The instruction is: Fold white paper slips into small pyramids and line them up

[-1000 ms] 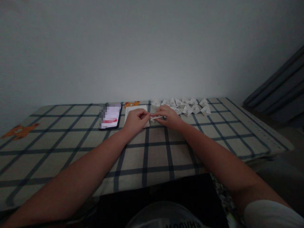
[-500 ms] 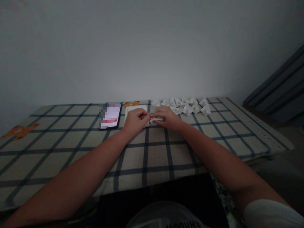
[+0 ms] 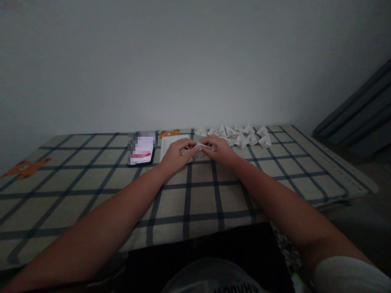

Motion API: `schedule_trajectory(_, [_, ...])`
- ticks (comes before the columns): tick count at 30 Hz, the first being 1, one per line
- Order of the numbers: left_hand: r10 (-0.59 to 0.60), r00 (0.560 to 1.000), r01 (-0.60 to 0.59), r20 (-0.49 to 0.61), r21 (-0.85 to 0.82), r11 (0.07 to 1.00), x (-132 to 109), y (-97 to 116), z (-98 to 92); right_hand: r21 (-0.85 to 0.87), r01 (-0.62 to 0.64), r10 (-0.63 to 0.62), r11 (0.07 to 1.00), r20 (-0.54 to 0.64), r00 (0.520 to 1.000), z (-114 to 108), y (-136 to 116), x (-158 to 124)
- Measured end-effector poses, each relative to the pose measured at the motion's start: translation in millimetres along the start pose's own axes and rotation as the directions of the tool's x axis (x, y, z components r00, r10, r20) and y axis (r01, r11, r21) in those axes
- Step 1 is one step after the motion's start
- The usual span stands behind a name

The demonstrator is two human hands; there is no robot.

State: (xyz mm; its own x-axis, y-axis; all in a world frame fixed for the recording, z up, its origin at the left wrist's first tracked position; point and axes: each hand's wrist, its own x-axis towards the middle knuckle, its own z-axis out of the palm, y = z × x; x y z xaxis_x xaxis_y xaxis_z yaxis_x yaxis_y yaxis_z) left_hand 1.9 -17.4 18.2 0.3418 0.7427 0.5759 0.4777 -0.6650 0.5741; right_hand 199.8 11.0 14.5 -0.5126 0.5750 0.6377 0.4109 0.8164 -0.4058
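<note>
Between my two hands is a small piece of folded white paper (image 3: 200, 147), pinched from both sides. My left hand (image 3: 179, 152) grips its left side with thumb and fingertips, over the edge of a white paper stack (image 3: 166, 142). My right hand (image 3: 219, 150) has its thumb and fingers closed on the right side. The fingers cover much of the paper, so its exact shape is hard to make out. Just behind my right hand lie several folded white paper pieces (image 3: 241, 141) with pointed corners.
A phone (image 3: 142, 150) with a lit, partly blurred screen lies left of the paper stack. A checked cloth (image 3: 201, 199) covers the table, which meets a plain wall (image 3: 195, 69) at the back. A dark curtain (image 3: 360, 101) hangs at the right.
The folded paper has turned from lying flat and narrow to a more raised, opened shape. Both hands have shifted their grip, thumbs now meeting at its near side.
</note>
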Motion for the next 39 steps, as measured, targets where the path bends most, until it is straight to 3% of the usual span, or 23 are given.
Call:
schedule_trajectory(4, [-0.004,1.000,0.004,0.001,0.037,0.999,-0.7,-0.1,1.9,0.122,-0.120,0.128,0.985,-0.060,0.990,-1.4,-1.7,-1.5])
schedule_trajectory(8, [-0.022,0.999,0.024,-0.029,0.071,0.997,-0.2,-3.4,2.5,0.249,-0.183,0.201,0.951,-0.046,0.979,-4.3,-7.0,-1.4])
schedule_trajectory(16, [-0.032,0.999,0.033,-0.004,0.085,0.996,-1.2,-0.8,-1.5,0.162,-0.155,0.155,0.974,0.013,0.988,-4.3,-6.5,1.3])
schedule_trajectory(22, [-0.113,0.991,0.116,0.078,-0.036,0.993,-3.1,-1.5,2.4,0.195,-0.182,0.184,0.964,0.008,0.983,-2.8,-4.8,1.3])
schedule_trajectory(29, [-0.234,0.970,0.228,-0.064,-0.089,0.970,-0.5,-6.6,3.3,0.301,-0.307,0.274,0.903,0.148,0.950,-2.2,-6.4,1.3])
schedule_trajectory(35, [-0.357,0.932,0.360,0.066,-0.292,0.886,1.8,-5.2,6.7,0.331,-0.350,0.337,0.876,0.098,0.936,-1.2,-2.5,0.8])
schedule_trajectory(39, [-0.380,0.924,0.376,0.050,-0.305,0.875,2.3,-7.2,5.7,0.438,-0.366,0.343,0.821,0.135,0.930,1.5,0.4,-0.4])
